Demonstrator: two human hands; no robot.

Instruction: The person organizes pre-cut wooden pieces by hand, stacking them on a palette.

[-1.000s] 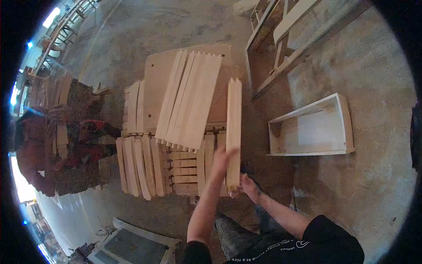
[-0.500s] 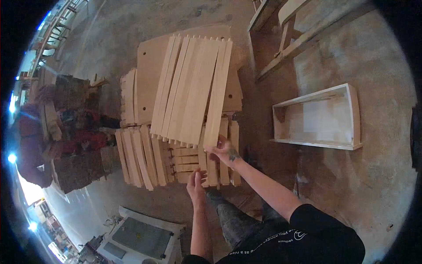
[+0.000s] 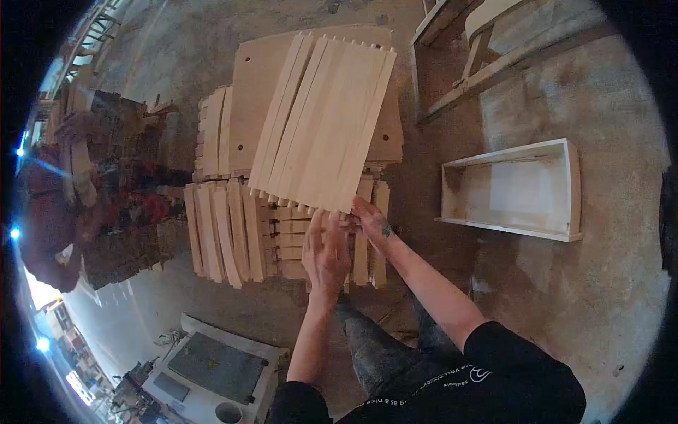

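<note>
Now the outermost slat (image 3: 369, 116) lies snug along the right edge of the row of slats (image 3: 321, 124); half a second ago a wedge of gap ran beside it. Meaning: the row's right side reads as one nearly continuous face. A dark slit persists toward the left.

Row rests askew on a flat brownish board (image 3: 256, 92) with round holes near its corners, atop stacked wood.

Right hand (image 3: 372, 222): fingers curled at the row's lower right corner, seemingly touching; cannot tell whether they pinch anything. Left hand (image 3: 327, 258): fingers extended, loosely apart, holding nothing visible, up by the lower edge; blurred, contact uncertain.

Materials: slats pale, straight, smooth-looking, faint grain; stubby pegs (image 3: 282, 202) at the ends, rounded. Stacked strips (image 3: 219, 233) below are yellower, some gently bowed; shorter pieces (image 3: 293, 237) lie crosswise between stacks. Rightward, a shallow open wooden box (image 3: 519, 187), pale-bottomed, sits on a mottled, stained floor (image 3: 614, 141).
</note>
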